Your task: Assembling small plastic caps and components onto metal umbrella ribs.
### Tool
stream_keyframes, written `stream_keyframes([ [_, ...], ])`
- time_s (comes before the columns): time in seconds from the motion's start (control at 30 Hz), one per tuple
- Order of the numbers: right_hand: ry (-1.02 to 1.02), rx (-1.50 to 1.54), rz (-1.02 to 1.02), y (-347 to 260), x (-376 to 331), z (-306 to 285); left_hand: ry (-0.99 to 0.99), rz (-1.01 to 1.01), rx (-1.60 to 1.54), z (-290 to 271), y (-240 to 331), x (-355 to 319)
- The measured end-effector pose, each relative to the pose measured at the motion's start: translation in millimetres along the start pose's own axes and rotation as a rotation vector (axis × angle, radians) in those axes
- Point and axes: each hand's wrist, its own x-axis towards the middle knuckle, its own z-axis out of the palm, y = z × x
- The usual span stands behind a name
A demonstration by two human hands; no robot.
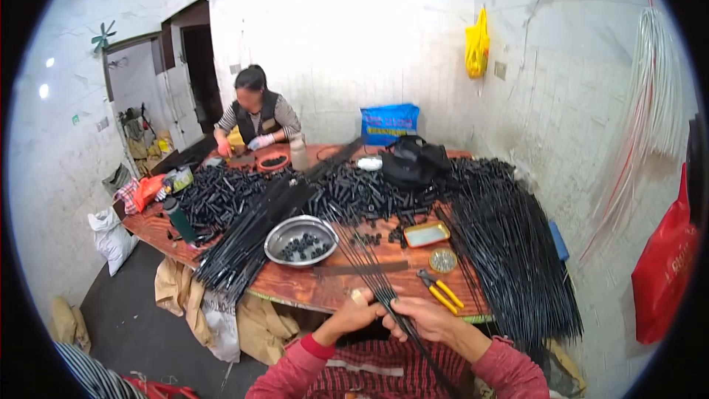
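A small bundle of thin black rods [380, 288] slants across my lap, its far ends fanned over the table's front edge. My right hand [425, 318] is closed round the bundle with the thumb on top. Against its left side, the curled fingers of my left hand [354, 318] grip the same rods; a tan wrap shows on one finger. Just beyond lie yellow-handled pliers [442, 292], a round tin of small metal pieces [443, 260] and a yellow-rimmed tray [427, 234]. To the left stands a metal bowl [275, 249] holding small black parts.
Heaps of black tubular parts [354, 191] cover the reddish table [295, 281]. Long black rods [517, 266] overhang its right side, with another pile [255, 229] left of the bowl. A co-worker [258, 111] handles things at the far left. A green bottle [179, 220] stands near the left edge.
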Motion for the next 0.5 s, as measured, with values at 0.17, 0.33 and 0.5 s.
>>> stream_keyframes([
  [0.17, -0.051, -0.04, 0.075, -13, -3, -7, 0.109, 0.145, 0.202, 15, 28, 2],
  [0.33, -0.145, 0.02, 0.025, -17, 1, -14, -0.046, -0.116, -0.137, 16, 25, 3],
  [0.5, -0.109, -0.079, 0.026, -20, -12, -12, -0.013, -0.096, 0.136, 17, -7, -3],
])
